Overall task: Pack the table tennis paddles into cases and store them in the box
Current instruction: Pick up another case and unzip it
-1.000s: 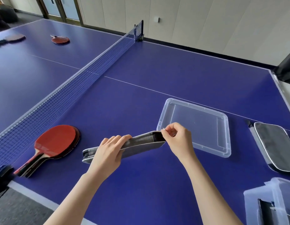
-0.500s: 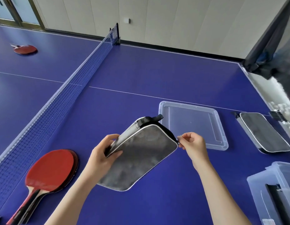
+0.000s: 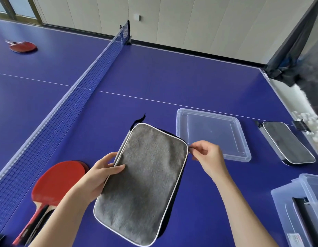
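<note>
One grey fabric paddle case, white piping round the edge, held over the blue table tennis table. Broad face up, long axis running from near the body toward the far right. Black loop strap at the far corner. Not possible to tell from this side whether zipped or unzipped.

Gripped on the left edge by the left hand: thumb laid across the top face, fingers curled round the edge. Right hand at the far right corner of the case, thumb and forefinger pinching a small metal zip pull, other fingers loosely curled.

Two paddles, stacked, top one red face up, flat on the table just left of the left hand. Handles toward the near edge, partly hidden behind the left forearm.

One clear plastic lid, flat on the table just beyond the right hand.

One second case, grey, flat on the table right of the lid and apart from it.

One clear storage box at lower right, a dark flat item inside, cut off by the frame edge.

One blue net across the table, left of the stacked pair.

One far paddle, red, beyond the net, well apart.

Many white balls heaped off the right table edge, below a dark mesh screen.
</note>
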A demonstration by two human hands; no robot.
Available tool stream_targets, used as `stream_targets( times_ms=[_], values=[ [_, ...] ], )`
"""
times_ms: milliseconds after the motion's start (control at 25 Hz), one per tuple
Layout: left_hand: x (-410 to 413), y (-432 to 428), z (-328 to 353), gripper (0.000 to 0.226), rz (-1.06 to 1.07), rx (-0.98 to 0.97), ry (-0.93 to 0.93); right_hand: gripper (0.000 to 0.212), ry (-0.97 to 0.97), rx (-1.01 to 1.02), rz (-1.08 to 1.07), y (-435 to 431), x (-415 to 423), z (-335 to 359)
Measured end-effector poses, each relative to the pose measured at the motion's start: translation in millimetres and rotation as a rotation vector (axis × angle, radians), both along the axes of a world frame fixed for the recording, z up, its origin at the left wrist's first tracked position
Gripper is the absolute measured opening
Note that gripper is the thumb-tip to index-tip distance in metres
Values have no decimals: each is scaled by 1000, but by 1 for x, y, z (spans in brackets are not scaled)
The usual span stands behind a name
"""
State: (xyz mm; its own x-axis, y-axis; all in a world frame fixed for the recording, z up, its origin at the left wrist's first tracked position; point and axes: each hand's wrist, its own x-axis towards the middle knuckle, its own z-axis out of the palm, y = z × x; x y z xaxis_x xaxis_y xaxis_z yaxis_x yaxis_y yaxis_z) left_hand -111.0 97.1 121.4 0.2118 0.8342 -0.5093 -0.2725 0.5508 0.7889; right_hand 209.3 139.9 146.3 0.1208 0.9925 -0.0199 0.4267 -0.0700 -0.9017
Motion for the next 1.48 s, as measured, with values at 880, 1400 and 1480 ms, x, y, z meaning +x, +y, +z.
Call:
stream_targets(
  times_ms=[880, 1400, 1480],
  values=[
    [72, 32, -3, 36, 462, -118, -24, 16, -377, 350, 19, -85, 25, -46],
    [153, 22, 22, 32, 713, -53, -140, 2, -344, 376, -211, -143, -35, -61],
    [162, 22, 22, 34, 766, -61, -132, 5, -314, 362, -227, -146, -46, -61]
  ],
)
